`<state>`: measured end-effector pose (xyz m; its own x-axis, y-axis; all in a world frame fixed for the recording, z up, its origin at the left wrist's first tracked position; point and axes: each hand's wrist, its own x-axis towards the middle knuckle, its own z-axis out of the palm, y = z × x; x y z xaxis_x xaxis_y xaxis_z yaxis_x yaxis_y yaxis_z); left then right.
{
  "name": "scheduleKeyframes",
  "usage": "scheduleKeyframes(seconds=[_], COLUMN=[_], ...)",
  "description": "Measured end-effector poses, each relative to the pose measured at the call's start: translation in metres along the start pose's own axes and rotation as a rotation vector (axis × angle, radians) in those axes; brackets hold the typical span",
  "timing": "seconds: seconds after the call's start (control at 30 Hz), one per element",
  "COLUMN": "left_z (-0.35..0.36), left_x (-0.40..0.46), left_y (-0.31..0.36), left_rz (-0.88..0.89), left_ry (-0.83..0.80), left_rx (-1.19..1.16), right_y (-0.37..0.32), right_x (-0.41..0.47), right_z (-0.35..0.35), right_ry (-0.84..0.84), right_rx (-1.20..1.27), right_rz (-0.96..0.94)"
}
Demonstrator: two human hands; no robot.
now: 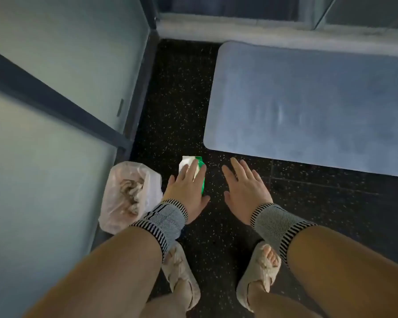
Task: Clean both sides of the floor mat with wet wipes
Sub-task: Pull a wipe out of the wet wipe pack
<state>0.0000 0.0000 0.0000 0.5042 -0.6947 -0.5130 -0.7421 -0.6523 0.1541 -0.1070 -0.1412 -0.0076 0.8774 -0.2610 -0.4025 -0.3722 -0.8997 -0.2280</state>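
— On the dark speckled floor point(182, 106), where does the floor mat point(308, 106) lie?
— Flat, upper right, its long axis running left to right along the pale sill point(239, 31). Its right end is cut off by the picture's edge, so its full length can't be told.
— And the room around it?
— A bare strip of floor runs between the mat's left edge and the frosted glass panel point(55, 88); another lies between its near edge and the hands.
— What's smaller?
— A clear plastic bag point(124, 196) of crumpled stuff by the panel; what is in it is hard to make out. Just beside it is a green and white wipes pack point(201, 166), pointing away, half hidden.
— Hidden by what?
— The left hand point(186, 191), fingers straight, over the pack; whether it touches I can't tell. The right hand point(244, 187) hovers nearby, fingers spread, holding nothing.
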Motion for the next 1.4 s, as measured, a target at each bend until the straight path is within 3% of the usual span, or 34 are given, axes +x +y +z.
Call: scheduleKeyframes(seconds=[0.13, 0.33, 0.5, 0.73, 0.97, 1.23, 1.4], left_z=[0.070, 0.150, 0.192, 0.225, 0.231, 0.234, 0.228], left_x=[0.066, 0.169, 0.220, 0.239, 0.244, 0.239, 0.247], left_y=[-0.048, -0.090, -0.101, -0.101, -0.105, -0.107, -0.111], left_rz=[-0.223, -0.272, -0.363, -0.495, -0.475, -0.478, -0.356], left_ry=[-0.160, -0.245, -0.203, -0.159, -0.166, -0.068, -0.059], left_rx=[-0.170, 0.025, 0.014, -0.048, -0.140, -0.335, -0.502], right_y=[0.010, 0.035, 0.039, 0.026, 0.020, 0.027, 0.042], right_x=[0.067, 0.178, 0.232, 0.233, 0.230, 0.240, 0.238], right_z=[0.082, 0.167, 0.199, 0.246, 0.256, 0.257, 0.257], right_ry=[-0.053, -0.099, -0.082, -0.109, -0.193, -0.162, -0.087], right_rx=[-0.036, -0.222, -0.332, -0.139, -0.222, -0.154, -0.136], right_rz=[-0.064, -0.228, -0.306, -0.264, -0.329, -0.270, -0.249])
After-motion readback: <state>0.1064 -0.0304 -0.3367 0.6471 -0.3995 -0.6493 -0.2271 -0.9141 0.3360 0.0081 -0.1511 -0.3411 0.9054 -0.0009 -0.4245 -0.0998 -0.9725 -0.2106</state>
